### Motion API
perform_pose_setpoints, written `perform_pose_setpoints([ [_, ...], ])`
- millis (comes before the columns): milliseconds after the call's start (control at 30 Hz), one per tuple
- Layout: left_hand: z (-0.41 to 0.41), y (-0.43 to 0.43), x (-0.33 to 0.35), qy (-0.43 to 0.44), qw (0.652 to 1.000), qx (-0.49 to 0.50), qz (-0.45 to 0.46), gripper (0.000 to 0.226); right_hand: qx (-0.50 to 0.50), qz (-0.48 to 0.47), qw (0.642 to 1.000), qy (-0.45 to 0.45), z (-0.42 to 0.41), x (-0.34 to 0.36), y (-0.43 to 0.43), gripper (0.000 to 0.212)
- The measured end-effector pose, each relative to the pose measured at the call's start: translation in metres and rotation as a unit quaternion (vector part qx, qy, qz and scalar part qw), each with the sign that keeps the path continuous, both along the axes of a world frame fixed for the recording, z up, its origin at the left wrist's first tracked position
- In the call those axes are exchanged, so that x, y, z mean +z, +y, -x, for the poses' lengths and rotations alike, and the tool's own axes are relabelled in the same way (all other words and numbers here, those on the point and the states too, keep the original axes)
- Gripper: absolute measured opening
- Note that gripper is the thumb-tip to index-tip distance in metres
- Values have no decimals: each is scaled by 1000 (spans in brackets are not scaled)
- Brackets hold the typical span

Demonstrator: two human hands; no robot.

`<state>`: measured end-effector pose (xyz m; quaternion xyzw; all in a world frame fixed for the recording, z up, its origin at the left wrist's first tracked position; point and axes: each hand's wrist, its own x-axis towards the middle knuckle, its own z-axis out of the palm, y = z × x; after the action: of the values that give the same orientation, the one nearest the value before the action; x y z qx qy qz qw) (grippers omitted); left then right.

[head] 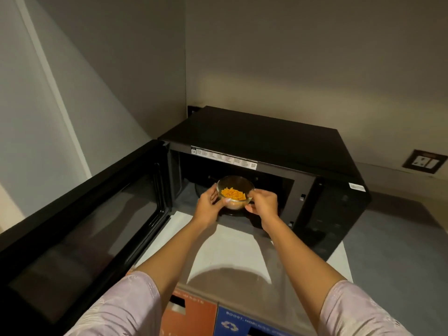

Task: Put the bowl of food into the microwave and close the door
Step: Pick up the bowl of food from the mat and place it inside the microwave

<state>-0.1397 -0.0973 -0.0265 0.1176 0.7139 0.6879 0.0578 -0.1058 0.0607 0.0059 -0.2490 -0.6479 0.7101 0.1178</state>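
Observation:
A small clear glass bowl (pixel 234 189) holding orange food is at the mouth of the black microwave (pixel 266 139), just above the front of its cavity floor. My left hand (pixel 208 206) grips the bowl's left side and my right hand (pixel 263 205) grips its right rim. The microwave door (pixel 80 221) stands swung wide to the left, its inner window facing me. The turntable under the bowl is mostly hidden by my hands.
The microwave stands in a corner, walls close behind and to the left. A white mat (pixel 232 253) lies under its front. A wall socket (pixel 424 161) is at the right. Orange (pixel 191 318) and blue (pixel 244 322) bin lids sit below the counter edge.

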Motion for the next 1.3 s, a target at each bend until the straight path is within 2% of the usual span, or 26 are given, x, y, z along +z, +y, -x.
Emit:
perform_pose_setpoints([
  [100, 31, 9, -6, -1, 1000, 7, 11, 65, -22, 15, 1000, -9, 32, -6, 5, 9],
  [400, 85, 28, -32, -27, 998, 39, 29, 38, -33, 31, 999, -21, 90, -41, 16, 15],
  [567, 94, 32, -32, -19, 998, 38, 54, 48, -21, 27, 999, -9, 103, -46, 21, 5],
  [700, 101, 35, -30, -17, 994, 40, 98, 49, -14, 24, 1000, -1, 110, -46, 25, 15],
  [867, 97, 36, -27, -28, 991, 32, 126, 51, 23, 26, 999, 3, 113, -48, 30, 13],
  [933, 89, 33, -23, -19, 990, 26, 136, 55, 46, -5, 999, -8, 108, -48, 31, 15],
  [1000, 79, 27, -19, -6, 987, 16, 158, 62, 53, -72, 996, -26, 100, -48, 31, 33],
  [1067, 64, 18, -16, -2, 983, 10, 185, 73, 31, -127, 991, -29, 88, -46, 27, 43],
  [1167, 35, -3, -11, 17, 973, 7, 231, 87, -1, -174, 985, -9, 59, -41, 14, 47],
  [1300, -11, -40, -1, 92, 942, 25, 323, 83, 19, -272, 962, 19, 17, -40, -11, 57],
])
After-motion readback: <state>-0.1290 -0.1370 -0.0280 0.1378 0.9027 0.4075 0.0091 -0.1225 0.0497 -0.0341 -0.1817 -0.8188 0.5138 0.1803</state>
